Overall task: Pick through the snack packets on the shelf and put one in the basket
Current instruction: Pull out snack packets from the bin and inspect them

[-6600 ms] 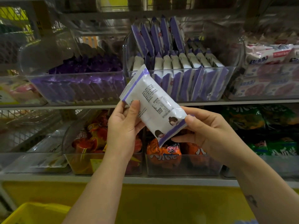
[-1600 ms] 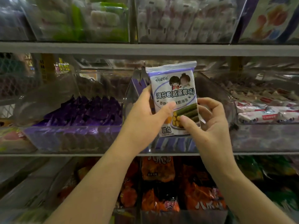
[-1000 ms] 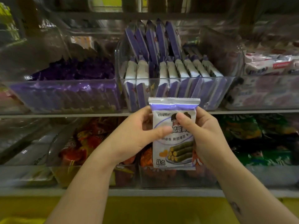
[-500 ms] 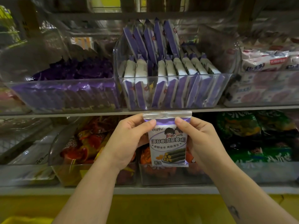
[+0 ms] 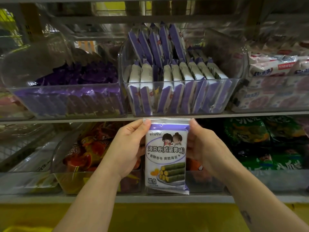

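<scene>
Left hand (image 5: 128, 148) and right hand (image 5: 204, 148) both grip one seaweed-roll packet (image 5: 165, 154): thumbs pinch its top corners, fingers behind. Packet upright, printed face toward camera, held in air before the lower shelf (image 5: 50, 198), top seal level with the upper shelf (image 5: 66, 120) edge. Behind: orange-red packets (image 5: 88, 148) left, green packets (image 5: 267, 144) right. Farther up: clear bin (image 5: 234, 79) of matching purple-white packets (image 5: 175, 72), between dark purple packets (image 5: 80, 76) and white-pink packets (image 5: 275, 67).

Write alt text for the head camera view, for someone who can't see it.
The left hand and right hand pinch a white and purple snack packet by its top corners before a shop shelf. Above, a clear bin holds matching packets.
</scene>
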`<state>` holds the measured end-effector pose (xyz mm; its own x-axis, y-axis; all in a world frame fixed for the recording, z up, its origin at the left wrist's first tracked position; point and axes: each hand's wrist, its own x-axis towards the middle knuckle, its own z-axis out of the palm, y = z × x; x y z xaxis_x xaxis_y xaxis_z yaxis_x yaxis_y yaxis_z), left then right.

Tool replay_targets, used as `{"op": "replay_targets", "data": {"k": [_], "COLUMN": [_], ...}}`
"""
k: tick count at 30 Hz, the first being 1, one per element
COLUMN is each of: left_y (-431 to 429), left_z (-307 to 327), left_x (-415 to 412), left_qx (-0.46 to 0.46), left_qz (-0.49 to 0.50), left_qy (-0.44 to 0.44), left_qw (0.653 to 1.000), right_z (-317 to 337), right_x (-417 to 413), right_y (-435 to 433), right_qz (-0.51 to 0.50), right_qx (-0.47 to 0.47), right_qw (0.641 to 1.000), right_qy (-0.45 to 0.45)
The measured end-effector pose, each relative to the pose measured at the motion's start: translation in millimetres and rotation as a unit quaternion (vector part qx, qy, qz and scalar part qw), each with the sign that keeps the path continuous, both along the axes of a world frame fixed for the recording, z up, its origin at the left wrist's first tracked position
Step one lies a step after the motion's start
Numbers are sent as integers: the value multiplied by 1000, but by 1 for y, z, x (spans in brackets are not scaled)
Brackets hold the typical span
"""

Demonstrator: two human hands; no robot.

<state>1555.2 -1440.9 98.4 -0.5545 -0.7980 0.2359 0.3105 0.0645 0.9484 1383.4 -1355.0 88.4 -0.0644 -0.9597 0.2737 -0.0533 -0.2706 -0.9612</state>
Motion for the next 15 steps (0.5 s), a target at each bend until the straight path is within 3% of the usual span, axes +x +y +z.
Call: {"op": "replay_targets", "data": {"k": [2, 6, 12, 15], "left_y": [-2, 0, -4, -5], "left_z": [-1, 2, 1, -2], "left_x": [-2, -2, 17, 19], "left_qx": [9, 12, 22, 49], "left_qz": [32, 30, -210, -266], "left_qy": [0, -6, -133, -116], "left_qw": [999, 999, 968, 956], "right_z": [0, -3, 1, 6], "right_x": [-5, -11, -17, -19], "right_y": [4, 8, 12, 13], "right_qz": [81, 140, 135, 118], "right_qx": [48, 109, 111, 99], "right_qw": [994, 984, 984, 985], "right_qy": [47, 25, -44, -83]}}
